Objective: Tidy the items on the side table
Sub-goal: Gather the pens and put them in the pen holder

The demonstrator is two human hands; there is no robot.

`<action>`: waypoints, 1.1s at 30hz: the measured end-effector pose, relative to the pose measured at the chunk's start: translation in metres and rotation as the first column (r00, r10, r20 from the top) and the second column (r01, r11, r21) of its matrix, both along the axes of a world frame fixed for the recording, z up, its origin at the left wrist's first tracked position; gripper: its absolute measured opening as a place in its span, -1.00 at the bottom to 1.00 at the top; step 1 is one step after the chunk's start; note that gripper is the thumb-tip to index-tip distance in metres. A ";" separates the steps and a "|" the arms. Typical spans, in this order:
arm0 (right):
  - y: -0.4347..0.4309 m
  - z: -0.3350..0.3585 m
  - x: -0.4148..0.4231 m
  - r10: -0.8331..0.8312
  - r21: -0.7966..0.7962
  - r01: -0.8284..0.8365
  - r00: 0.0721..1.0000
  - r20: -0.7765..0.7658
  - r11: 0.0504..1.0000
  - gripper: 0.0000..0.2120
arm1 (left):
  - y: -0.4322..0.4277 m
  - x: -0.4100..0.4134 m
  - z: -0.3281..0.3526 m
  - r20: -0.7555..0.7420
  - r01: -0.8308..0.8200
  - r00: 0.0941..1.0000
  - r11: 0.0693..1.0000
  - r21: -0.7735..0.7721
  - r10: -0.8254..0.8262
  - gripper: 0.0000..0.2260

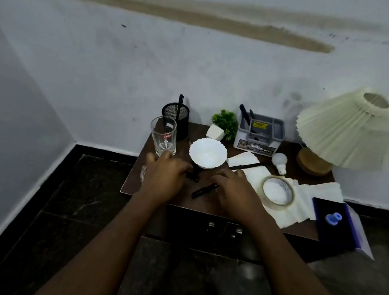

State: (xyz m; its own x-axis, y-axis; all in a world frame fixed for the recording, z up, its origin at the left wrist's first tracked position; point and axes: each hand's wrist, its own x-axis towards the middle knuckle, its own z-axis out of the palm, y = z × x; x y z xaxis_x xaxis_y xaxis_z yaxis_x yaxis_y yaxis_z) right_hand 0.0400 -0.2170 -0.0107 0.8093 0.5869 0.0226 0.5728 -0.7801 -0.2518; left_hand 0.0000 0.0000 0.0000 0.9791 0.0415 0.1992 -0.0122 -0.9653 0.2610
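My left hand [163, 179] lies palm down on the brown side table [136, 182]. Its fingertips meet a black object [195, 173] under the white scalloped bowl [208, 151]; whether they hold it is hidden. My right hand [234, 193] lies palm down beside it and pinches the upper end of a black pen [201, 192] lying on the table between my hands. A tall empty glass [163, 134] stands just beyond my left hand. Another clear glass piece [143, 173] shows at the table's left edge, mostly hidden by that hand.
At the back stand a black mesh pen holder [176, 117], a small potted plant [224, 125], a grey organizer box [259, 134] and a pleated lamp [346, 128]. A bulb [279, 162], a tape roll [277, 193], white tissues [308, 204], another black pen [247, 166] and a dark blue box [335, 224] lie to the right.
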 end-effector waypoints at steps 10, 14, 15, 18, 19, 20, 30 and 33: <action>0.002 -0.031 0.000 -0.115 -0.059 0.124 0.984 0.137 0.990 -0.82 | -0.024 0.008 -0.015 -0.084 -0.044 0.994 0.975 0.220 0.064 -0.80; -0.002 -0.028 0.003 -0.119 -0.027 0.122 0.989 0.088 0.992 -0.83 | -0.024 0.009 -0.015 -0.070 -0.029 0.997 0.983 0.180 0.043 -0.82; -0.005 -0.025 0.004 -0.124 0.010 0.123 0.990 0.062 0.992 -0.85 | -0.022 0.008 -0.015 -0.052 -0.027 0.998 0.987 0.159 0.036 -0.80; -0.019 -0.013 0.010 -0.154 0.180 0.151 0.988 0.002 0.972 -0.86 | -0.020 0.008 -0.011 0.024 -0.001 1.000 0.997 0.074 -0.001 -0.67; -0.022 -0.008 0.011 -0.178 0.277 0.182 0.983 -0.042 0.943 -0.86 | -0.020 0.009 -0.009 0.057 0.019 0.998 0.999 0.039 -0.021 -0.65; -0.023 -0.003 0.010 -0.204 0.405 0.236 0.971 -0.122 0.883 -0.89 | -0.021 0.009 -0.005 0.103 0.037 0.994 0.999 -0.018 -0.035 -0.65; 0.009 0.029 0.002 0.306 0.624 0.774 0.571 -0.762 0.109 -0.76 | -0.065 0.023 0.034 -0.009 -0.008 0.976 -0.004 -1.000 0.219 -0.72; 0.012 0.032 -0.002 0.388 0.607 0.782 0.521 -0.761 0.142 -0.85 | -0.066 0.024 0.029 -0.085 -0.071 0.978 -0.077 -0.994 0.189 -0.75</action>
